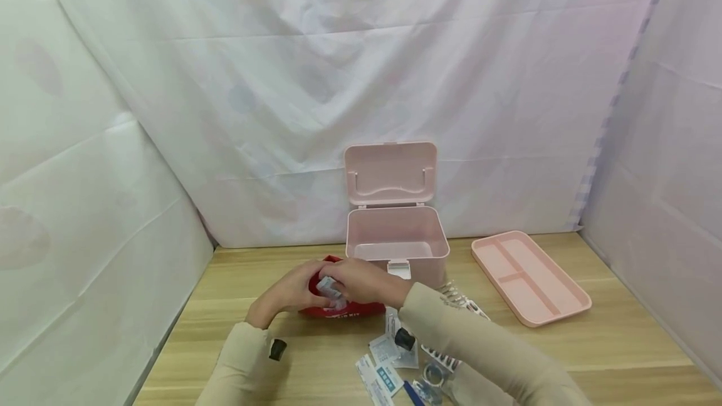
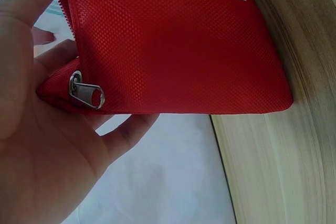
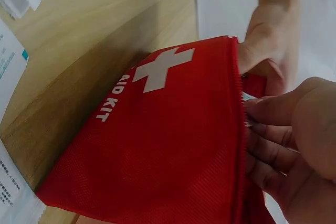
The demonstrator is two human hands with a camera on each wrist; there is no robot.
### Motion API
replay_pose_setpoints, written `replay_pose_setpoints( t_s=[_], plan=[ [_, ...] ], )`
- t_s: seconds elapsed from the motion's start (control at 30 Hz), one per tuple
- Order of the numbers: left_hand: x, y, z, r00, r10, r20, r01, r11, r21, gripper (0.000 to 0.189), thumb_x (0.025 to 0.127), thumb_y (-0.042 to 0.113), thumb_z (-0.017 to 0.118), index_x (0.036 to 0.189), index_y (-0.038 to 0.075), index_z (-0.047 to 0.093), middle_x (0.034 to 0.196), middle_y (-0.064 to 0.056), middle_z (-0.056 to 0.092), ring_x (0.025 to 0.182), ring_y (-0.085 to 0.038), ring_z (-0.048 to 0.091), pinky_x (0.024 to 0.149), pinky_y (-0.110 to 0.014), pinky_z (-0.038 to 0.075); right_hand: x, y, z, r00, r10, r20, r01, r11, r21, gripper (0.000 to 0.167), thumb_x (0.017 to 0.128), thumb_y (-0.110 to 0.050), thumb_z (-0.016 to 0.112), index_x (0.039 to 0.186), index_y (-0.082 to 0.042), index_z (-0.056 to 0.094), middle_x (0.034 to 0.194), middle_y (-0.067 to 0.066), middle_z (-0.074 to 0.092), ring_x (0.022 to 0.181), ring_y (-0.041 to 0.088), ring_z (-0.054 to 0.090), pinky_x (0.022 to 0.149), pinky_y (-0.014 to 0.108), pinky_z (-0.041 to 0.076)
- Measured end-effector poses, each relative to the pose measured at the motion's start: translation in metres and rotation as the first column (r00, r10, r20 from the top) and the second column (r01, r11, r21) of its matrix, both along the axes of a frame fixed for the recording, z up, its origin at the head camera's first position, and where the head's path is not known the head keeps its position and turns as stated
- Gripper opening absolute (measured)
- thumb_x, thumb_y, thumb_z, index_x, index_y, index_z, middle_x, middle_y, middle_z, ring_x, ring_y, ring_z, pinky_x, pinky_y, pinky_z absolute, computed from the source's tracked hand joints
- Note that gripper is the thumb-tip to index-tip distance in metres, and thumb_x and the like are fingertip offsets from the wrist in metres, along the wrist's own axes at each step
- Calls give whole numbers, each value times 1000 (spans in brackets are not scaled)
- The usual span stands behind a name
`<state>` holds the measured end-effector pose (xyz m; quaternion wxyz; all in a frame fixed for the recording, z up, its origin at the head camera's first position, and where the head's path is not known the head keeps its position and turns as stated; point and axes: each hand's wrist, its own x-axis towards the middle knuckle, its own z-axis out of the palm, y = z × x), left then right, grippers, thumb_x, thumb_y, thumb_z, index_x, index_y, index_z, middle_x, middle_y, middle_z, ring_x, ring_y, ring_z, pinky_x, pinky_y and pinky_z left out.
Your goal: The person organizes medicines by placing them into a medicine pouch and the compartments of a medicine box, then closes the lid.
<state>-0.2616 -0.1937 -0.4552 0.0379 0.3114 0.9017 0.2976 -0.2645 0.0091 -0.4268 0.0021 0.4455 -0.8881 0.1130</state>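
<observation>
Open pink box (image 1: 430, 271) behind red pouch (image 3: 178, 145), packets (image 1: 385, 349) nearby

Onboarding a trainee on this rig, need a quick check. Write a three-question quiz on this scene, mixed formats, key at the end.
1. True or false: the lid of the pink box stands open.
2. How many compartments does the pink tray have?
A) two
B) three
C) five
3. Fill the gap: the left hand and right hand are both at the opening of the ____.

Key: 1. True. 2. B. 3. Red pouch.
</observation>
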Motion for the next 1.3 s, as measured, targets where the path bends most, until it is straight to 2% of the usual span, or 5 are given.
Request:
replay_pose_setpoints(
  t_s=[0.27, 0.47, 0.8, 1.0, 1.3],
  plan=[
    [-1, 2, 3, 1000, -2, 24, 2, 1000, -2, 73, 75, 31, 86, 138, 13, 55, 135, -4, 59, 121, -26, 57, 103, -49, 47, -1, -11, -4, 998, 9, -57, -3, 994, 109, 37, 84, -31, 80, 116, -20, 64, 105, -5, 69, 92, 9, 65, 91, 27, 55],
    [-3, 2, 4, 1000, -22, 11, 23, 1000, -6, 74, 75, 33, 86, 138, 13, 54, 134, -3, 60, 120, -25, 57, 104, -49, 47, -2, -16, -6, 994, 24, -105, -7, 987, 158, 31, 85, -33, 79, 111, -21, 65, 99, -5, 71, 89, 9, 66, 89, 28, 56],
    [-4, 1, 3, 1000, -27, 3, 27, 1000, -12, 74, 75, 31, 86, 138, 10, 54, 133, -5, 60, 119, -26, 58, 103, -48, 47, -3, -23, -14, 992, 32, -119, -16, 991, 133, 25, 90, -31, 74, 113, -24, 67, 102, -7, 71, 91, 9, 66, 88, 31, 56],
    [-4, 0, 1, 999, -36, -28, 36, 999, -14, 72, 75, 29, 86, 136, 6, 55, 131, -8, 61, 118, -29, 58, 102, -50, 46, -1, -24, -18, 996, -20, -83, 31, 990, 139, 27, 91, -29, 72, 113, -21, 59, 99, -4, 71, 85, 10, 67, 85, 32, 58],
    [-4, 0, -1, 999, -26, -36, 25, 999, -20, 72, 76, 30, 85, 136, 7, 56, 132, -8, 61, 119, -29, 58, 103, -49, 46, 3, -24, -15, 991, -47, -123, 61, 992, 111, 18, 87, -31, 76, 102, -22, 72, 95, -5, 73, 81, 9, 67, 83, 29, 58]
  ],
)
